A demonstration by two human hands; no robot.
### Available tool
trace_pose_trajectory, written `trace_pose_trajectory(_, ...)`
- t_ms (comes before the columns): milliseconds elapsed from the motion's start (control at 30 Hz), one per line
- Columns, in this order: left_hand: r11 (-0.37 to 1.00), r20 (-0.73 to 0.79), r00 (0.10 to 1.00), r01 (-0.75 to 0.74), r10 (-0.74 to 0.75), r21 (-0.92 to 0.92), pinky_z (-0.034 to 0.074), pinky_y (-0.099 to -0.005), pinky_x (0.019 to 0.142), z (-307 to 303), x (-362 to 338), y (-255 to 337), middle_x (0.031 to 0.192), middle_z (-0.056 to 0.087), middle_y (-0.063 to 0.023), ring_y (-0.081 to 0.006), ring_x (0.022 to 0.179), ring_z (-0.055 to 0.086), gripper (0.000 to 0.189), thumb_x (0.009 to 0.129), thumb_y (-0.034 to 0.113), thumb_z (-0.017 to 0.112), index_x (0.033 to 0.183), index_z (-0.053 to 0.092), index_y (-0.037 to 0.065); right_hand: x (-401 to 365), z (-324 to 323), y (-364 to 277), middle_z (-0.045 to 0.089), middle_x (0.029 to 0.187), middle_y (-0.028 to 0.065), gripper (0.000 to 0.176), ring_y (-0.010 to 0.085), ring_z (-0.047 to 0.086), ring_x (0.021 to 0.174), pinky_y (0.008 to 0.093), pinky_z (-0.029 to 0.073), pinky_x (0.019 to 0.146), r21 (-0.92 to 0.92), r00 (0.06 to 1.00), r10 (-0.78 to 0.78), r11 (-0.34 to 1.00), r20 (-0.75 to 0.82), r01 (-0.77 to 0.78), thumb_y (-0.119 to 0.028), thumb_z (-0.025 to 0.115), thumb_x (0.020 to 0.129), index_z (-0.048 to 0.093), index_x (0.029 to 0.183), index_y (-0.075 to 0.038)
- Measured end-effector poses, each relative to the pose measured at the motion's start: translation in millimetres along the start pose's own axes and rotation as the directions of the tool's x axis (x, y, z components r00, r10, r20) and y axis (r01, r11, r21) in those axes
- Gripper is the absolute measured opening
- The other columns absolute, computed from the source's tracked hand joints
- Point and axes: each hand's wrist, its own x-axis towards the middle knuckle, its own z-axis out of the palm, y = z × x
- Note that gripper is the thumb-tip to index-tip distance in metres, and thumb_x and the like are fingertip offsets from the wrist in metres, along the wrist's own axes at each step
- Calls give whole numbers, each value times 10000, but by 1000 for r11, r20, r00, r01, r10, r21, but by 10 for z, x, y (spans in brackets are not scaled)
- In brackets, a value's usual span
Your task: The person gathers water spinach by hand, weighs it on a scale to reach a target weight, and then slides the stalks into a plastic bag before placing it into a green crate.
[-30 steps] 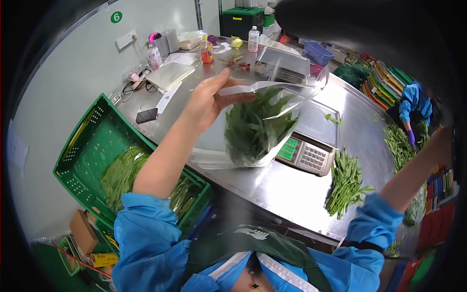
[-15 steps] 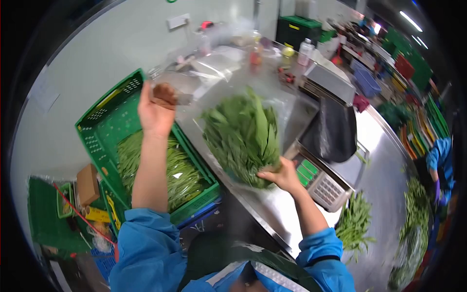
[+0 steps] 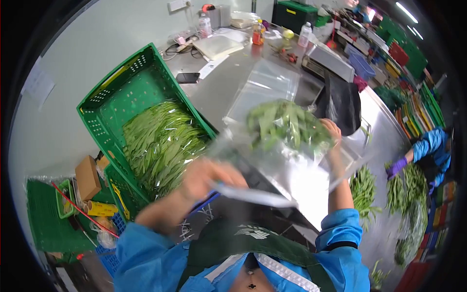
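Note:
A bunch of leafy greens lies inside a clear plastic bag in front of me, over the steel table. My right hand is closed around the right end of the bunch, its fingers partly hidden behind leaves and film. Lower and to the left, my left hand is smeared by motion, with its fingers closed on the bag's edge. That edge stretches as a pale streak toward the middle. Beneath and beyond the left hand, a green crate holds bagged greens.
Flat clear bags lie on the steel table, near a phone. A scale with a black tray stands right. Loose greens lie beside it. A co-worker's purple-gloved hand touches more greens at far right.
My left hand has come down from above the crate toward my body, drawing the bag's edge. My right hand has moved up and right, and the bunch now lies more sideways.

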Motion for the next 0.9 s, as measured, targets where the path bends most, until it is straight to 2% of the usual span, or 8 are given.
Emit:
trace_pose_trajectory(67, 646, -270, 654, 752, -706, 132, 445, -285, 715, 217, -925, -490, 861, 640, -126, -163, 731, 574, 419, 922, 324, 378, 886, 633, -7, -671, 88, -54, 622, 782, 79, 79, 239, 587, 745, 314, 450, 628, -11, 745, 573, 795, 340, -607, -119, 585, 714, 652, 731, -82)
trace_pose_trajectory(167, 427, -418, 350, 898, -838, -105, 422, -250, 698, 266, -1863, -1169, 836, 636, -65, -101, 729, 543, 396, 922, 306, 397, 936, 625, -17, -1302, 43, -1374, 607, 767, 62, 125, 205, 592, 735, 321, 470, 631, 401, 509, 485, 316, 711, -860, -78, 539, 730, 661, 747, -103)
trace_pose_trajectory(200, 431, -444, 338, 894, -830, -124, 423, -266, 714, 229, -2071, -1309, 841, 630, -61, -117, 744, 552, 388, 927, 284, 392, 952, 614, -33, -1318, -66, -1824, 588, 775, 74, 66, 217, 573, 769, 331, 458, 681, 232, 557, 274, 702, 784, -673, -81, 603, 702, 646, 751, -76)
trace_pose_trajectory(600, 393, -325, 288, 859, -901, -328, 359, -189, 494, 380, -1898, -1082, 689, 575, 7, -68, 586, 520, 211, 887, 213, 423, 777, 573, 115, -1523, -168, -2852, 482, 779, 73, 122, 223, 484, 789, 312, 400, 694, 163, 666, -27, 976, 745, -144, -158, 569, 698, 522, 755, -60)
trace_pose_trajectory(767, 661, -497, 595, 748, -631, 57, 463, -285, 682, 140, -1987, -1340, 784, 630, -63, -146, 718, 589, 254, 903, 159, 394, 820, 582, 10, -1753, -732, -2911, 502, 811, 71, 156, 231, 473, 868, 333, 377, 748, 309, 724, -143, 946, 675, -102, -199, 558, 724, 529, 805, -68)
trace_pose_trajectory(833, 513, -333, 695, 705, -637, 489, 455, -310, 778, -192, -2268, -1256, 825, 647, -106, -216, 819, 619, 266, 883, 187, 408, 889, 602, 5, -2818, -1132, -2688, 525, 850, 70, 203, 237, 495, 874, 355, 402, 767, 107, 451, 16, 964, 892, -245, -200, 590, 697, 557, 858, -79)
trace_pose_trajectory(867, 517, -333, 697, 704, -635, 488, 455, -310, 778, -270, -2417, -1064, 825, 647, -106, -216, 819, 619, 266, 883, 187, 408, 889, 602, 5, -3368, -1472, -2587, 523, 1142, 110, 296, 254, 446, 1099, 359, 357, 889, -124, -186, 111, 991, 976, -60, -186, 553, 740, 572, 1013, -74)
trace_pose_trajectory(900, 510, -173, 651, 708, -739, 488, 457, -310, 761, -337, -2504, -867, 822, 649, -107, -211, 795, 623, 252, 881, 173, 426, 913, 601, -7, -3557, -1497, -2413, 523, 1142, 110, 296, 254, 446, 1099, 359, 357, 889, -129, -181, 118, 990, 976, -52, -186, 553, 740, 572, 1013, -74)
